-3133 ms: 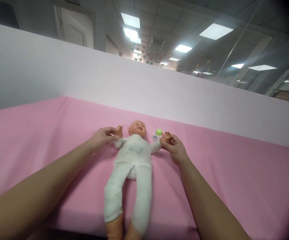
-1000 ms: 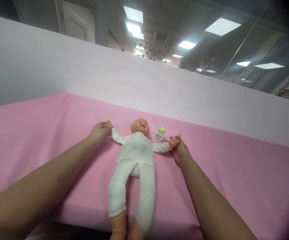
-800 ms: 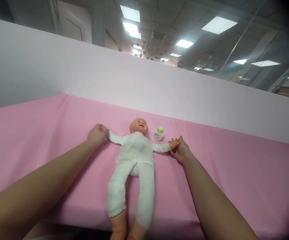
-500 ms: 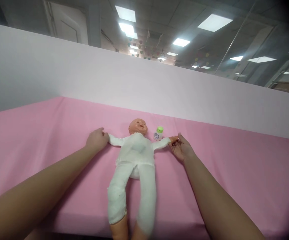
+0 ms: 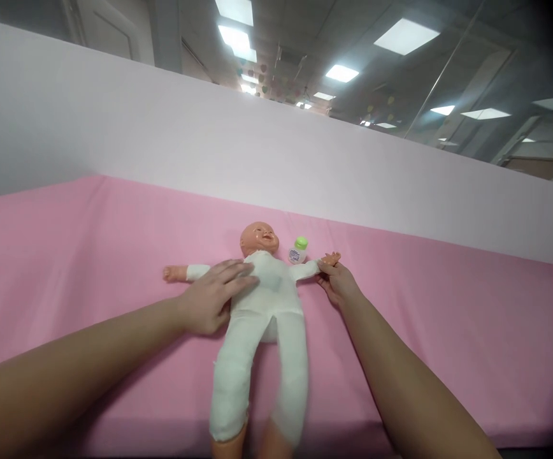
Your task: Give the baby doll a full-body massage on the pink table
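Note:
A baby doll [image 5: 271, 290] with a white cloth body lies face up on a pink cover, its arms spread and its feet toward me. My left hand [image 5: 216, 290] rests on the side of the doll's chest, fingers stretched out over the cloth. Beyond that hand, the doll's arm on that side sticks out with its small hand [image 5: 175, 274] free. With its fingers closed, my right hand [image 5: 338, 282] grips the doll's other arm at the wrist. A small bottle [image 5: 298, 250] with a green cap stands beside the doll's head, close to that arm.
The pink cover [image 5: 429, 312] spreads over the whole surface, with its front edge near the doll's feet. A white wall [image 5: 200, 146] rises behind it. Above the wall is a glass pane reflecting ceiling lights [image 5: 406, 36].
My left hand has let go of the doll's hand on the left and moved right onto its chest. My right hand has shifted slightly, from the doll's hand to its wrist.

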The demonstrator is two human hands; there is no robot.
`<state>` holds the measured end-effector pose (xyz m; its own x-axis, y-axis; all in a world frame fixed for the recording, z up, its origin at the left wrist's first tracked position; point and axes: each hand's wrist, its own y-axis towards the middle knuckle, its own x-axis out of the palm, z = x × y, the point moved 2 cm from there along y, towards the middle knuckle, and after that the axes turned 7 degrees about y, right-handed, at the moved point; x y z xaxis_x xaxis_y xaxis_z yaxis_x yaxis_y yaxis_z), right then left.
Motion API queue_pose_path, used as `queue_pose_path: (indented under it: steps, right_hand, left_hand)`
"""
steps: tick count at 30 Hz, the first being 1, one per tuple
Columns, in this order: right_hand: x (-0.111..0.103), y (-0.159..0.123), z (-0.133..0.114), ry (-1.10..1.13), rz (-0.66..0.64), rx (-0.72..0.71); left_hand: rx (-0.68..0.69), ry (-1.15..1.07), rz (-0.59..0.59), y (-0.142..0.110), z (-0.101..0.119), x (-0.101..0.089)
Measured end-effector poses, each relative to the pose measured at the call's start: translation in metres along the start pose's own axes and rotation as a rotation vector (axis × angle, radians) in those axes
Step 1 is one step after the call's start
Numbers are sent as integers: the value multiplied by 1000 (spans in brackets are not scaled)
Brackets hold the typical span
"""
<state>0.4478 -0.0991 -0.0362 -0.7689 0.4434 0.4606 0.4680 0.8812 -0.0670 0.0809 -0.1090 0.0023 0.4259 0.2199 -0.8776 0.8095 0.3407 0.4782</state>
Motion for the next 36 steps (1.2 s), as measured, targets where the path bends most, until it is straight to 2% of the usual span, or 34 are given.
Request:
queue_pose_path:
  steps: [6,10,12,14,17,20,22,25,27,29,33,36]
  right_hand:
    - [5,1,0,-51,-21,10]
    - [9,-2,-2,-149,-1,-2]
    - [13,-7,-6,-212,0,-66]
    - [20,-16,-11,-298,-31,-216]
    - [38,-38,-14,-424,-130,-456]
    - [57,-58,-10,-518,-184,-552]
    - [67,-66,-5,-618,-224,-611]
    - [76,-71,4,-852,-319,-740]
    - [79,-70,9,-997,-362,-801]
    - [80,-68,11,-1079,-380,-830]
    - [79,-68,8,-1048,-378,-817]
    - [69,-60,2,-853,-289,-681]
  left_hand:
    - [267,-131,0,-1,38,-10]
    - [308,-213,54,3,52,-11]
    - [292,-268,107,3,50,-12]
    - [247,-310,166,2,45,-14]
    - [115,-341,268,1,37,-18]
    - [-16,-341,355,4,30,-16]
    - [-87,-315,339,8,23,-11]
    - [-173,-258,181,15,9,0]
    - [-195,-243,91,19,1,7]
    - [-192,-256,70,21,-4,9]
    - [-88,-332,134,21,-2,0]
    - [55,-388,160,17,12,-16]
